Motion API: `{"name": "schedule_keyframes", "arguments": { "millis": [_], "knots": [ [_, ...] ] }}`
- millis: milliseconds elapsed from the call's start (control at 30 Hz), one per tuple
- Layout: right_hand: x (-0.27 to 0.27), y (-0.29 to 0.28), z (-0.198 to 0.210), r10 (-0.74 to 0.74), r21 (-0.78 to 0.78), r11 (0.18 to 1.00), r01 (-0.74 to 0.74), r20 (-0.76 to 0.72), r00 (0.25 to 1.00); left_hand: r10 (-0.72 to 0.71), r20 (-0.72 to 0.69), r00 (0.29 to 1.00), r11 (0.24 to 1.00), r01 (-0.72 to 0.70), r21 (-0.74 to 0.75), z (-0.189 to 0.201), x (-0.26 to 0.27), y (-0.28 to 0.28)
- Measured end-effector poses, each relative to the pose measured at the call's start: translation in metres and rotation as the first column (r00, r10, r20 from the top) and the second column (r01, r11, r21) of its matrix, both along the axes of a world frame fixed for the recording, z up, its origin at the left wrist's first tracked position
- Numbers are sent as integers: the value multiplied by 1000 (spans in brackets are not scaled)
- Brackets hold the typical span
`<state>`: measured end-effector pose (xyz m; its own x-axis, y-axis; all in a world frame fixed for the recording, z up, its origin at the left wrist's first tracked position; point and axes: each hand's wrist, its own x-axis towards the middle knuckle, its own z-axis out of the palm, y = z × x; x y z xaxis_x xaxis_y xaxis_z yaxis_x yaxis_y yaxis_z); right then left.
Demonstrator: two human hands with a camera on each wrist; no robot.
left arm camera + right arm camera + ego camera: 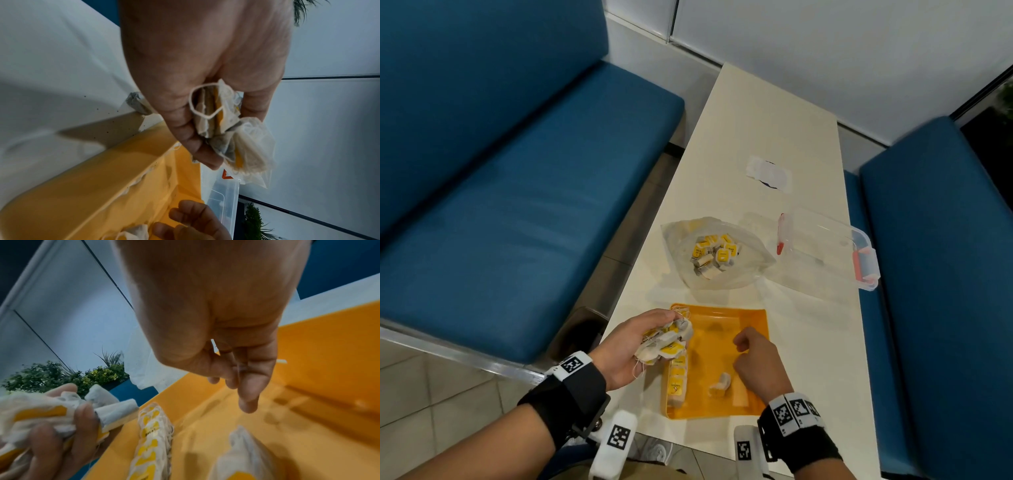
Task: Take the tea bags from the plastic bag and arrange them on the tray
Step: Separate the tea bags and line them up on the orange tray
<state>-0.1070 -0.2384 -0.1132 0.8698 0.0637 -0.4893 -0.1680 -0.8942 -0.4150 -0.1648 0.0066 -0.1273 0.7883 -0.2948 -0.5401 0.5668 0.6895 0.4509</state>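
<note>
A bunch of tea bags (666, 341) is being gripped in the left hand (630, 346) over the near-left rim of the tray (753, 318). The right hand (758, 363) is being held loosely curled and empty above a loose bag (719, 385). Tangled strings are likely to be dragging extras off onto the surface (774, 120). More are lying in the plastic bag (750, 267), farther off.

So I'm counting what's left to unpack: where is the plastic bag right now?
In the head view the plastic bag lies on the table, just beyond the orange tray and left of the clear container, with tea bags inside.
</note>
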Motion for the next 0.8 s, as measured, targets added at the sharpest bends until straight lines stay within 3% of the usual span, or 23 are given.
{"name": "schedule_keyframes", "arguments": {
  "millis": [267,433,600,667,800],
  "knots": [
    [-4,-2,4,237,-88,964,-251,-149,960,-1,9,1000,1000,1,11,4,-2,-1],
    [-15,-8,-4,434,-39,899,-437,-63,899,8,10,1000,1000,-8,14,5,-3,-3],
    [-18,-1,-16,613,-161,776,-610,-34,789,5,19,1000,1000,-6,24,1,-3,-3],
    [-19,0,-19,643,-184,749,-636,-26,765,4,18,1000,1000,-4,25,1,-4,-3],
    [-18,-5,-14,587,-95,808,-581,67,807,12,24,1000,1000,-13,18,2,-4,-2]
  ]
}}
